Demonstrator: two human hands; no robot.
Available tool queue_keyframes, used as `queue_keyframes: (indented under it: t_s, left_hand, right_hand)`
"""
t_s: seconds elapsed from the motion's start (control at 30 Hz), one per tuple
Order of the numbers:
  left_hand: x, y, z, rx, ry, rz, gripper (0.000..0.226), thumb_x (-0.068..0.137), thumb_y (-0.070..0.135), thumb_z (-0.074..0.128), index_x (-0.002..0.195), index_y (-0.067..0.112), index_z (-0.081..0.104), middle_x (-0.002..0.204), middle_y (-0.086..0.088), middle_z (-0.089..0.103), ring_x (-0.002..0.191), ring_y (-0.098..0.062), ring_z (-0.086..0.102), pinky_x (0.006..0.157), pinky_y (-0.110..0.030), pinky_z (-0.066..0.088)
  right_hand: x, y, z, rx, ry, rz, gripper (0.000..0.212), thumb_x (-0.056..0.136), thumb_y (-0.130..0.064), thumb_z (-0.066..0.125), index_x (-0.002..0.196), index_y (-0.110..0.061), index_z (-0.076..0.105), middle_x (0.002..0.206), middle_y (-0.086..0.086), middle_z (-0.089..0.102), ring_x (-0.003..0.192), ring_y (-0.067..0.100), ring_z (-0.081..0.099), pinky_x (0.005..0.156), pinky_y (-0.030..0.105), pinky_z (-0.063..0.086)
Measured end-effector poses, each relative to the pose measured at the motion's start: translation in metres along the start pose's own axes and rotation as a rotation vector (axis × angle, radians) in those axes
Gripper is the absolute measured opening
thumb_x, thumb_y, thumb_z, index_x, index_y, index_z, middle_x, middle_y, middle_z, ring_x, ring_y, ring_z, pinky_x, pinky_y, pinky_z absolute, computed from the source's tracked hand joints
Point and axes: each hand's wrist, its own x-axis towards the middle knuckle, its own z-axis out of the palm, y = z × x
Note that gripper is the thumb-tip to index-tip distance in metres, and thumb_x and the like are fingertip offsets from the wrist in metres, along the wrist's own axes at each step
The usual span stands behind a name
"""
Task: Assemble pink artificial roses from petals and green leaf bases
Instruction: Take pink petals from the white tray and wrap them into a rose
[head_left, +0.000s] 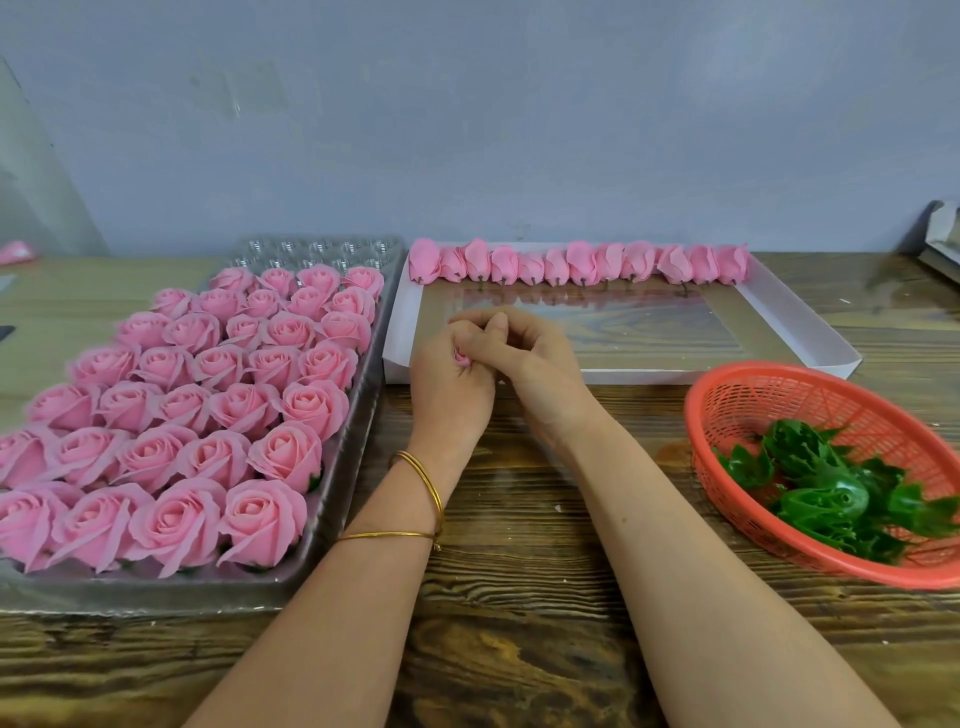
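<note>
My left hand (451, 384) and my right hand (530, 353) meet at the table's middle, fingers curled together around a small pink rose piece (461, 357), mostly hidden between them. Behind them a white shallow box (810, 332) holds a row of closed pink rose buds (576, 264) along its far edge. A red plastic basket (727, 395) at the right holds several green leaf bases (826, 488). On the left, a clear plastic tray (332, 499) is filled with several finished pink roses (208, 415).
The wooden table (519, 597) runs to a grey wall behind. A grey box corner (943, 234) sits at the far right. A pink object (15, 252) lies at the far left edge. Two gold bangles (415, 499) circle my left wrist.
</note>
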Motion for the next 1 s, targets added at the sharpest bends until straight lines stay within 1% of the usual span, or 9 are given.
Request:
queue_keyframes:
  t_s: [0.13,0.2,0.3,0.37,0.53,0.63,0.73,0.87,1.0]
  left_hand:
    - [-0.001,0.003,0.001,-0.006,-0.004,0.049,0.026,0.098,0.019,0.054,0.075,0.015,0.063,0.072,0.005,0.060,0.072,0.000,0.059,0.064,-0.014,0.046]
    - [0.000,0.004,0.001,0.050,0.033,0.081,0.031,0.098,0.025,0.054,0.067,0.024,0.059,0.079,0.008,0.053,0.084,0.001,0.055,0.071,-0.010,0.042]
    - [0.002,0.003,0.002,0.052,0.084,0.043,0.036,0.096,0.032,0.054,0.060,0.029,0.055,0.099,-0.005,0.050,0.105,-0.026,0.053,0.095,-0.039,0.044]
    - [0.002,0.006,0.002,0.008,0.097,0.005,0.038,0.091,0.037,0.054,0.054,0.031,0.054,0.100,-0.005,0.051,0.105,-0.029,0.054,0.096,-0.047,0.043]
    - [0.000,0.011,0.003,-0.106,0.075,-0.021,0.032,0.090,0.038,0.055,0.061,0.049,0.062,0.076,0.004,0.060,0.080,-0.013,0.061,0.078,-0.033,0.051]
    - [-0.001,0.009,0.003,-0.179,0.041,-0.054,0.032,0.091,0.036,0.057,0.058,0.033,0.059,0.055,0.015,0.055,0.058,0.000,0.055,0.061,-0.017,0.046]
    - [0.001,0.006,0.003,-0.232,0.040,-0.094,0.020,0.089,0.031,0.066,0.072,0.020,0.062,0.058,0.013,0.060,0.061,-0.002,0.060,0.061,-0.018,0.049]
    - [0.002,0.006,0.001,-0.278,-0.002,-0.096,0.020,0.087,0.018,0.071,0.078,0.001,0.065,0.062,0.007,0.065,0.060,-0.003,0.064,0.058,-0.016,0.049]
    - [0.003,0.005,-0.001,-0.249,-0.036,-0.128,0.027,0.088,0.022,0.069,0.063,0.018,0.060,0.054,0.013,0.059,0.057,0.000,0.058,0.055,-0.014,0.047]
  right_hand:
    - [0.000,-0.001,-0.005,0.230,0.004,0.062,0.041,0.074,-0.015,0.055,0.109,0.005,0.065,0.098,0.015,0.067,0.092,0.020,0.063,0.078,0.026,0.050]
    - [0.001,-0.002,-0.009,0.298,0.004,0.076,0.044,0.067,-0.005,0.047,0.107,0.006,0.062,0.098,0.019,0.066,0.091,0.023,0.063,0.082,0.029,0.050]
    - [-0.001,-0.001,-0.013,0.226,-0.010,0.070,0.042,0.072,0.024,0.041,0.107,0.010,0.060,0.095,0.021,0.066,0.088,0.026,0.064,0.084,0.033,0.052]
    - [-0.004,0.001,-0.015,0.116,-0.047,0.049,0.045,0.072,0.032,0.047,0.112,0.015,0.058,0.095,0.018,0.065,0.087,0.023,0.063,0.080,0.029,0.053]
    - [-0.005,0.001,-0.016,0.001,-0.112,0.049,0.050,0.066,0.033,0.060,0.111,0.013,0.054,0.101,0.020,0.059,0.096,0.028,0.058,0.090,0.044,0.049]
    - [-0.006,0.002,-0.015,0.030,-0.100,0.064,0.044,0.067,0.030,0.064,0.103,0.006,0.055,0.098,0.022,0.057,0.094,0.032,0.055,0.093,0.051,0.047]
    - [-0.005,0.004,-0.017,0.059,-0.110,0.072,0.037,0.073,0.025,0.065,0.105,0.009,0.058,0.098,0.021,0.063,0.096,0.033,0.059,0.099,0.056,0.046]
    - [-0.005,0.006,-0.019,0.143,-0.203,0.111,0.039,0.083,0.020,0.059,0.113,-0.005,0.065,0.109,0.017,0.069,0.102,0.024,0.066,0.094,0.038,0.055]
    - [-0.004,0.007,-0.023,0.200,-0.264,0.130,0.036,0.086,0.017,0.055,0.109,-0.007,0.067,0.101,0.008,0.073,0.099,0.018,0.069,0.087,0.029,0.056]
